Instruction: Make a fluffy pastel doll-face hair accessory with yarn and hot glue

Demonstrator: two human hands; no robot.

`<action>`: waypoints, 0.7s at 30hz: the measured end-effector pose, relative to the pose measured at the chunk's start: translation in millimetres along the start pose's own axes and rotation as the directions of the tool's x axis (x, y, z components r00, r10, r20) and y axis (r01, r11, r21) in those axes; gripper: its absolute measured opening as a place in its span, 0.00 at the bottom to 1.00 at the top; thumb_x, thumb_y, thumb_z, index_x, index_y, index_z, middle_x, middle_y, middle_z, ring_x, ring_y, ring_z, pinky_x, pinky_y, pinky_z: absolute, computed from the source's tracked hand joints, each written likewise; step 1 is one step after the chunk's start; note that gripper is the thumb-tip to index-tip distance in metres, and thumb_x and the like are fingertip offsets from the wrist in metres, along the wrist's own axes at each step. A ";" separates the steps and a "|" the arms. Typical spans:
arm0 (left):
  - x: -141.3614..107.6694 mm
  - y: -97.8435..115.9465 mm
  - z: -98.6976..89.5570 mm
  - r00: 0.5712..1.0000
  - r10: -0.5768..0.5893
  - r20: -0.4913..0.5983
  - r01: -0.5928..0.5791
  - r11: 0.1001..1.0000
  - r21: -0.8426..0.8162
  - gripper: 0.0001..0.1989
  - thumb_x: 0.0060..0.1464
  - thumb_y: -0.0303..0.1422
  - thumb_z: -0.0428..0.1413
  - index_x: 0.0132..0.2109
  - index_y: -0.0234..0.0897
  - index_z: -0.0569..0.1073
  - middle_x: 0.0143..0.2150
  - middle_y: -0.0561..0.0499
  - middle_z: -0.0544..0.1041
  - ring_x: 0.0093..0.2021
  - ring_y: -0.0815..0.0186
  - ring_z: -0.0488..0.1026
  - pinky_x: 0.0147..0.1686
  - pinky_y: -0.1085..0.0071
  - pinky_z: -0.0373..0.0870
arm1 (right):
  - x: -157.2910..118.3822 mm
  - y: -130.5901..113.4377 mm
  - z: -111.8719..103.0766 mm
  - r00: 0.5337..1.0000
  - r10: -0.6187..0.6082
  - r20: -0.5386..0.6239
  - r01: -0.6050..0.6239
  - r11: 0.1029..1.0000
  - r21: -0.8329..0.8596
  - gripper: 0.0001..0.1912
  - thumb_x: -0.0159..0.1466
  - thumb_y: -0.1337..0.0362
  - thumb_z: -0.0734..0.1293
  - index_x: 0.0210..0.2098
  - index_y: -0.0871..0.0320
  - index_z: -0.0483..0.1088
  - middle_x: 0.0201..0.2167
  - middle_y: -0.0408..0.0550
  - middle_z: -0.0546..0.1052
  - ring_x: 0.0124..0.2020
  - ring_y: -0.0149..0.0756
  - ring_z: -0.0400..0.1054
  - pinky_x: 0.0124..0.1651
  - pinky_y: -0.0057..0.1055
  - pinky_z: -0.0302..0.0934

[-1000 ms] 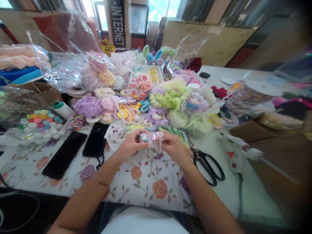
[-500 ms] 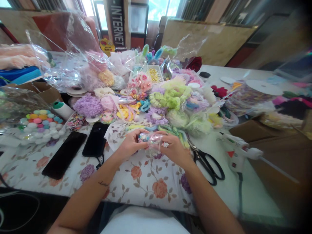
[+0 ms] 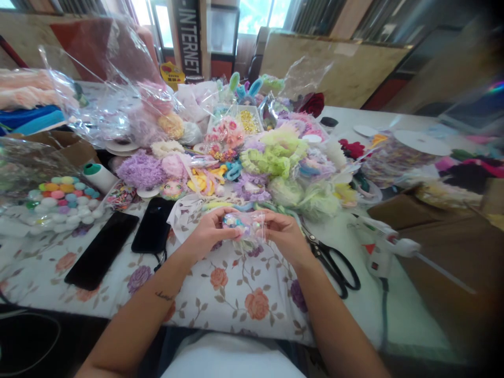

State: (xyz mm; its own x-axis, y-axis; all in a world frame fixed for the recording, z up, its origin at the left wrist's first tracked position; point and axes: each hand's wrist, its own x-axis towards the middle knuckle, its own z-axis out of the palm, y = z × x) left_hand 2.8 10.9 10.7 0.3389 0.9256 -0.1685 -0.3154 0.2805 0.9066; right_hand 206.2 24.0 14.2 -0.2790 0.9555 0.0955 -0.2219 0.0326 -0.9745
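A small clear plastic bag (image 3: 247,227) of colourful bead-like pieces is stretched between my two hands, just above the flowered cloth (image 3: 236,289). My left hand (image 3: 214,231) pinches its left end, where blue and white pieces bunch up. On the other side, my right hand (image 3: 284,233) grips the right edge of the plastic. What exactly the pieces are is too small to tell. Just behind the bag lie pastel yellow and green strips (image 3: 220,206). Black-handled scissors (image 3: 331,262) rest to the right of my right hand.
Two dark phones (image 3: 101,251) (image 3: 151,226) lie at left, near a bag of coloured pompoms (image 3: 65,199). Green ruffled trim (image 3: 275,155) and purple fluffy yarn (image 3: 142,169) are heaped behind my hands. A white glue gun (image 3: 380,244) lies at right beside a cardboard box (image 3: 441,252).
My right hand has shifted slightly right, pulling away from the left hand, so more of the clear bag shows between them. The view has moved a little.
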 end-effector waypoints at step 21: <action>-0.3 18.3 -10.5 0.969 0.046 -0.243 -0.092 0.979 -0.184 0.25 0.41 0.24 0.66 0.48 0.37 0.71 0.32 0.56 0.76 0.28 0.73 0.75 0.31 0.78 0.74 | -18.6 -9.7 -21.6 0.941 -0.177 -0.287 0.141 0.980 -0.143 0.13 0.44 0.60 0.79 0.29 0.52 0.77 0.35 0.46 0.79 0.34 0.37 0.72 0.33 0.33 0.69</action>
State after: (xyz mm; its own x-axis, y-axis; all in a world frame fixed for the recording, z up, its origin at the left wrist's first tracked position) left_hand -12.3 18.4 23.3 0.0987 0.9715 -0.2156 -0.5032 0.2356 0.8314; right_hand 233.7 12.3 17.5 0.0452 0.9779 0.2041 -0.1231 0.2082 -0.9703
